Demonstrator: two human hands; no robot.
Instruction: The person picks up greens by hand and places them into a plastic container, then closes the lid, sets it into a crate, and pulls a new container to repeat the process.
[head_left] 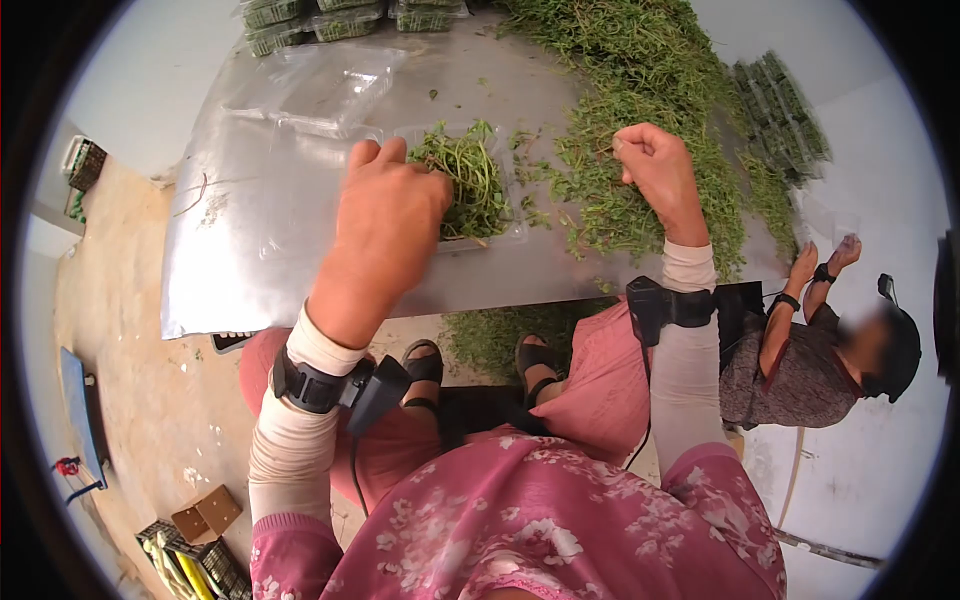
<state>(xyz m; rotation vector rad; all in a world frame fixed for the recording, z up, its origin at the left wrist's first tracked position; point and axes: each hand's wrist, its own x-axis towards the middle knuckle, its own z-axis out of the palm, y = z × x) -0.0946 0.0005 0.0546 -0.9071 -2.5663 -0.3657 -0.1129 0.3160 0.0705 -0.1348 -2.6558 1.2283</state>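
Note:
My left hand [385, 225] is over the left side of an open clear plastic box [515, 225], its fingers curled down at the edge of the leafy greens [478, 180] inside. Its fingertips are hidden, so what they grip does not show. Thin green stems fill the box, with leaves at the top. To the right, my right hand [660, 175] is raised over a large loose pile of greens [640, 110]. Thumb and forefinger are pinched together; anything between them is too small to name. The box's clear lid [315, 190] lies spread out left of the greens.
Another clear empty box [325, 90] lies farther back on the metal table [240, 255]. Filled boxes [345, 20] are stacked at the far edge, and more filled boxes [780, 115] stand at right. A co-worker [800, 360] is at the table's right side. Greens [510, 335] lie on the floor beneath.

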